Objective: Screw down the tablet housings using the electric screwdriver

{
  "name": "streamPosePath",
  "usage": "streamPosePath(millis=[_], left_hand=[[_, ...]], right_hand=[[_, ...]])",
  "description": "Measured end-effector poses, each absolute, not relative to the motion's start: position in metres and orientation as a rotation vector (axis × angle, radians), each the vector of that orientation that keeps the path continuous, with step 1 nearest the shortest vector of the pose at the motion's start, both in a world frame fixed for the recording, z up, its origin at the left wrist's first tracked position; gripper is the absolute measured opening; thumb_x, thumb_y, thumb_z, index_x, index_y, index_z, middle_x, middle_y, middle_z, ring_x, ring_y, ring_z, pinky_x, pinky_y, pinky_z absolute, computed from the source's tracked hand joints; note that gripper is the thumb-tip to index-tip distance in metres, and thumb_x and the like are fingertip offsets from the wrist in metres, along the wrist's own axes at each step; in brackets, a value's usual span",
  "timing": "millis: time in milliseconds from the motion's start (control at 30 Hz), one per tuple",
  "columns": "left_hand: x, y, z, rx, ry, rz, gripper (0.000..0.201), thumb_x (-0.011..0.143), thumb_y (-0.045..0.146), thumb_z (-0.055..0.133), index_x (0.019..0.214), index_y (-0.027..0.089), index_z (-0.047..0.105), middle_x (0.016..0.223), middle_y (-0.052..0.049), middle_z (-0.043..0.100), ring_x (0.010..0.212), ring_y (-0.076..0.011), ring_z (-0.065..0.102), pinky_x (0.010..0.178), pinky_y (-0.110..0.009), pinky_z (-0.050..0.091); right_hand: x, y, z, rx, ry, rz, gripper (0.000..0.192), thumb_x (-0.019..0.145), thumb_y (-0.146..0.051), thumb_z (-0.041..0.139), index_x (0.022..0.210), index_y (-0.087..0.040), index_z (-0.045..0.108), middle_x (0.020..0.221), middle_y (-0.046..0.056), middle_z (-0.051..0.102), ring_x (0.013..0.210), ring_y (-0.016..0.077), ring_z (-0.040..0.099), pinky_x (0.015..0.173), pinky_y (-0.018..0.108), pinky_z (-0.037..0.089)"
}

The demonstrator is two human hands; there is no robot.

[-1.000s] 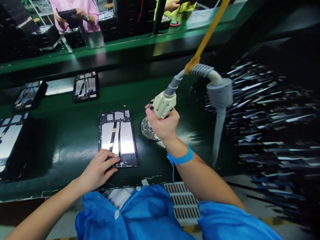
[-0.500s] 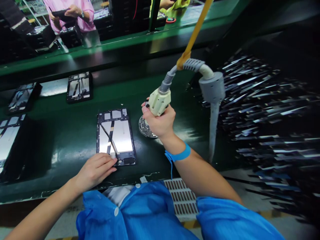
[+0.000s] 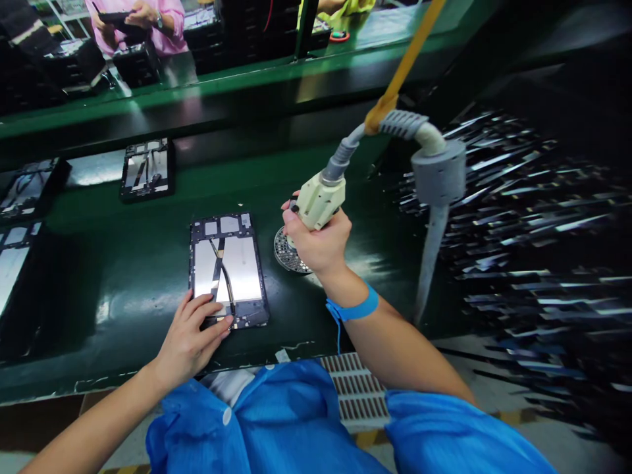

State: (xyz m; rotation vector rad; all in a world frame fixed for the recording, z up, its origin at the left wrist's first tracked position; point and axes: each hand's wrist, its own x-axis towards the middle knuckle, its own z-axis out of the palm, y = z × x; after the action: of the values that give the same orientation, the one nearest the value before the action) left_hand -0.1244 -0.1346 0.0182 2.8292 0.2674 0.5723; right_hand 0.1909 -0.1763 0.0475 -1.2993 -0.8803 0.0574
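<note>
An opened tablet (image 3: 247, 263) lies on the dark green bench in front of me, its silver inner plate facing up. Over that plate run a wide dark ribbon (image 3: 218, 266) and a thin black cable (image 3: 228, 282) that curves down to the lower edge. My left hand (image 3: 195, 329) rests on the tablet's lower left part, fingers spread, fingertips touching near the cable's lower end. Just right of the tablet, my right hand (image 3: 320, 240) is wrapped round a cream handheld tool (image 3: 322, 197) with a grey hose. Beneath that hand shows a round perforated metal disc (image 3: 285, 253); how it joins the tool is hidden.
Other opened tablets (image 3: 147, 170) lie along the left side. A yellow strap (image 3: 412, 56) holds up the hose, which carries a grey cylinder (image 3: 439, 172). Many dark strips (image 3: 523, 224) fill the right side. Across the bench, a person in pink (image 3: 170, 33) handles a dark device.
My left hand has moved slightly up onto the tablet and its fingers have spread. The thin cable, straighter before, now curves and its upper end lies farther right. The hose has swung right.
</note>
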Motion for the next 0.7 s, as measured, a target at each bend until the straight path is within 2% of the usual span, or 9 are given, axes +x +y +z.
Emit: streamPosePath(millis=[67, 233, 367, 567, 700], left_hand=[[-0.127, -0.141, 0.015, 2.819, 0.392, 0.586, 0.035, 0.095, 0.01, 0.064, 0.125, 0.026, 0.069, 0.129, -0.011, 0.066, 0.134, -0.034, 0.054, 0.114, -0.071, 0.038], [-0.104, -0.124, 0.009, 2.776, 0.445, 0.573, 0.028, 0.098, 0.017, 0.062, 0.121, 0.028, 0.073, 0.133, -0.012, 0.064, 0.135, -0.0342, 0.054, 0.11, -0.068, 0.043], [-0.072, -0.094, 0.006, 2.783, 0.406, 0.585, 0.022, 0.099, 0.025, 0.062, 0.117, 0.029, 0.076, 0.132, -0.011, 0.065, 0.133, -0.0331, 0.055, 0.114, -0.07, 0.036], [-0.062, -0.089, 0.001, 2.739, 0.409, 0.67, 0.022, 0.099, 0.022, 0.063, 0.117, 0.026, 0.075, 0.128, -0.011, 0.068, 0.133, -0.0326, 0.056, 0.117, -0.071, 0.03], [-0.064, -0.093, 0.001, 2.75, 0.402, 0.709, 0.023, 0.098, 0.02, 0.064, 0.118, 0.026, 0.073, 0.128, -0.011, 0.069, 0.129, -0.0319, 0.059, 0.116, -0.069, 0.034]], right_hand=[[0.192, -0.177, 0.047, -1.293, -0.865, 0.057, 0.02, 0.083, -0.029, 0.075, 0.102, -0.023, 0.07, 0.09, 0.002, 0.074, 0.083, 0.0203, 0.074, 0.079, 0.04, 0.065], [0.194, -0.176, 0.043, -1.282, -0.816, 0.019, 0.019, 0.083, -0.029, 0.074, 0.101, -0.023, 0.07, 0.092, 0.003, 0.075, 0.085, 0.0217, 0.076, 0.079, 0.041, 0.066], [0.192, -0.175, 0.04, -1.282, -0.771, 0.0, 0.021, 0.083, -0.029, 0.074, 0.102, -0.023, 0.069, 0.093, 0.004, 0.075, 0.082, 0.0217, 0.076, 0.079, 0.042, 0.067], [0.185, -0.179, 0.039, -1.308, -0.812, 0.023, 0.024, 0.082, -0.027, 0.073, 0.105, -0.022, 0.068, 0.089, 0.003, 0.075, 0.082, 0.0217, 0.077, 0.079, 0.042, 0.066], [0.185, -0.18, 0.037, -1.359, -0.82, 0.0, 0.022, 0.082, -0.027, 0.072, 0.103, -0.022, 0.067, 0.088, 0.003, 0.074, 0.081, 0.0209, 0.076, 0.077, 0.041, 0.066]])
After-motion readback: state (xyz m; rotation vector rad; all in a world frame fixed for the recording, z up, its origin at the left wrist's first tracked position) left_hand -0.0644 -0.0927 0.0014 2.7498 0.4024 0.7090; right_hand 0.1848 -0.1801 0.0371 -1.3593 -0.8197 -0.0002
